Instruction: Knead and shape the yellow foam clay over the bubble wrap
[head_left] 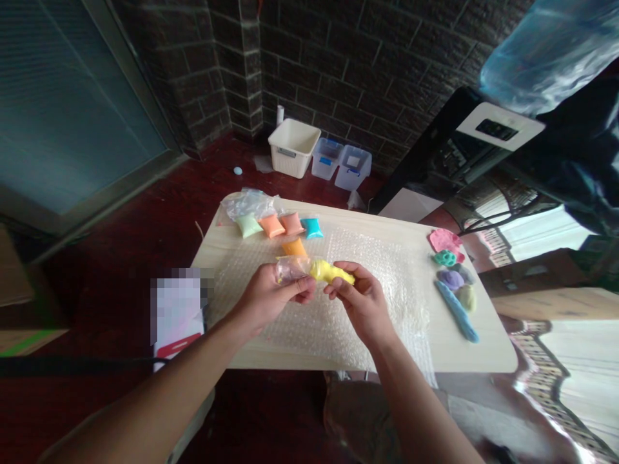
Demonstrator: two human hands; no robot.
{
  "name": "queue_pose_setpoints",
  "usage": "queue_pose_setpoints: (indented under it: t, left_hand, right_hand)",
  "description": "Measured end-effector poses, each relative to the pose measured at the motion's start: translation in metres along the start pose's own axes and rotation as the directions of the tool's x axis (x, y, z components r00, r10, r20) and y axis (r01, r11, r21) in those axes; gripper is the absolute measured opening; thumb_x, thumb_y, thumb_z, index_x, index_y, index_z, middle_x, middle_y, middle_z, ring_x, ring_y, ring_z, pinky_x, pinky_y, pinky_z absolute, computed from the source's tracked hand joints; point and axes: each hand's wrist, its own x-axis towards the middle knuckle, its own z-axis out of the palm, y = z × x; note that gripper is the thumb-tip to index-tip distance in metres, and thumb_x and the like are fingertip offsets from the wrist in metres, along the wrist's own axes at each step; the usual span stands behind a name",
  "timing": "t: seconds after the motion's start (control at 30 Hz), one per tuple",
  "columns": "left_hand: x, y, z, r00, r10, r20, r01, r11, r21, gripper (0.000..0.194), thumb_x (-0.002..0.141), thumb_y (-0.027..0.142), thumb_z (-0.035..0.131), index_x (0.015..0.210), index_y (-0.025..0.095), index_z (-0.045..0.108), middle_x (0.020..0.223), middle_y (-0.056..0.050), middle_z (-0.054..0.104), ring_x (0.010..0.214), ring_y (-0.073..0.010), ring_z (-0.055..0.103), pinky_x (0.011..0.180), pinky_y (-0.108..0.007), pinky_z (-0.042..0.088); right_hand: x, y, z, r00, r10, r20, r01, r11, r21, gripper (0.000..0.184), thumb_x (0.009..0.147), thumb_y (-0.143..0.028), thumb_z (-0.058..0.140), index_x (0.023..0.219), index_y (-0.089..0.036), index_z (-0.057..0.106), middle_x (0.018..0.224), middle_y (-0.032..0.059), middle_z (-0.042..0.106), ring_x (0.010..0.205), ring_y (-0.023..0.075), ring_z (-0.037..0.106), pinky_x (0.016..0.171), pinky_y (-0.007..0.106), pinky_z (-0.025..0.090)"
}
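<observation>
Between my hands is a lump of yellow modelling clay (329, 271), stretched lengthwise. My left hand (271, 291) is closed on a clear plastic packet (291, 268) whose open end meets the clay. The fingers of my right hand (358, 291) pinch the clay's right end. Just behind the packet, an orange clay packet (294, 247) lies on bubble wrap (382, 283). Farther back is a row of sealed packets: pale green (248, 225), light orange (271, 225), salmon (292, 223) and turquoise (312, 227).
Shaped clay pieces lie at the table's right: a pink one (445, 242), a green one (445, 258), a purple lump (451, 279) and a blue roll (457, 310). Crumpled clear plastic (249, 204) is at the back left. Bins (294, 148) stand on the floor beyond the table (474, 357).
</observation>
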Motion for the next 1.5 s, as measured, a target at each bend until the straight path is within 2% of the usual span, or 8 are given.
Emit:
queue_pose_setpoints:
  t: [0.27,0.5,0.87,1.0,1.1,1.2,1.33,1.5]
  left_hand:
    - [-0.001,0.01,-0.005,0.992,-0.087,0.088,0.081,0.994,0.073,0.026,0.078,0.039,0.086,0.077,0.014,0.079,0.071,-0.007,0.075,0.063,-0.0162,0.068,0.062,-0.028,0.056]
    - [-0.001,0.018,-0.011,0.999,-0.022,-0.041,0.026,0.996,0.089,0.029,0.076,0.038,0.087,0.065,0.016,0.071,0.06,-0.003,0.068,0.055,-0.0129,0.06,0.056,-0.026,0.049]
    - [0.009,0.008,-0.016,0.976,-0.07,-0.205,0.067,0.998,-0.018,0.034,0.084,0.046,0.071,0.081,0.012,0.075,0.074,-0.009,0.077,0.06,-0.017,0.068,0.058,-0.027,0.05]
    - [0.015,0.0,-0.012,0.975,-0.084,-0.206,0.071,0.995,-0.07,0.037,0.086,0.046,0.064,0.083,0.01,0.075,0.078,-0.012,0.077,0.059,-0.018,0.068,0.056,-0.028,0.05]
    - [0.013,-0.006,-0.007,0.969,-0.025,-0.245,-0.003,0.994,-0.114,0.032,0.081,0.042,0.073,0.088,0.011,0.076,0.086,-0.01,0.076,0.063,-0.0169,0.065,0.058,-0.029,0.052]
    - [0.004,-0.011,-0.001,0.967,0.031,-0.255,-0.059,0.993,-0.103,0.028,0.075,0.039,0.081,0.078,0.012,0.073,0.071,-0.004,0.067,0.062,-0.0148,0.061,0.062,-0.029,0.052]
    - [-0.014,-0.015,0.01,0.963,0.066,-0.26,-0.089,0.993,-0.079,0.028,0.073,0.038,0.083,0.076,0.014,0.07,0.071,-0.003,0.068,0.065,-0.0145,0.063,0.067,-0.029,0.052]
    - [-0.03,-0.016,0.021,0.972,0.047,-0.231,-0.056,0.998,-0.03,0.03,0.069,0.032,0.085,0.088,0.014,0.07,0.078,-0.007,0.076,0.073,-0.019,0.07,0.067,-0.029,0.052]
  right_hand:
    - [0.003,-0.008,-0.008,0.991,0.129,0.047,-0.128,0.992,-0.008,0.028,0.069,-0.032,0.097,0.09,-0.018,0.085,0.072,0.0035,0.077,0.059,0.0123,0.063,0.055,0.026,0.048]
    - [0.004,-0.012,-0.016,0.991,0.132,0.009,-0.131,0.991,-0.012,0.027,0.068,-0.03,0.098,0.087,-0.018,0.084,0.067,0.0011,0.072,0.056,0.0096,0.059,0.053,0.022,0.046]
    - [0.01,0.002,-0.014,0.973,0.216,-0.081,-0.217,0.976,-0.003,0.041,0.074,-0.052,0.092,0.075,-0.014,0.076,0.065,0.0049,0.072,0.049,0.0103,0.061,0.044,0.02,0.042]
    - [0.01,0.007,-0.012,0.975,0.2,-0.099,-0.197,0.98,0.041,0.036,0.073,-0.045,0.095,0.083,-0.016,0.077,0.073,0.0044,0.075,0.054,0.01,0.063,0.047,0.019,0.045]
    - [0.008,0.003,-0.011,0.98,0.191,-0.054,-0.182,0.973,0.139,0.034,0.07,-0.038,0.097,0.09,-0.017,0.078,0.09,0.0051,0.079,0.069,0.0114,0.069,0.057,0.019,0.052]
    - [0.004,-0.003,-0.012,0.979,0.202,0.011,-0.201,0.964,0.174,0.032,0.07,-0.03,0.095,0.095,-0.019,0.078,0.097,0.0049,0.078,0.079,0.015,0.073,0.065,0.022,0.056]
    - [-0.002,-0.008,-0.011,0.974,0.217,0.063,-0.224,0.962,0.156,0.027,0.062,-0.018,0.085,0.087,-0.018,0.074,0.086,0.0028,0.072,0.069,0.0172,0.07,0.062,0.029,0.054]
    - [-0.007,-0.004,-0.003,0.992,0.113,0.057,-0.12,0.982,0.147,0.025,0.062,-0.018,0.083,0.084,-0.02,0.071,0.08,-0.0013,0.067,0.057,0.0096,0.053,0.056,0.027,0.043]
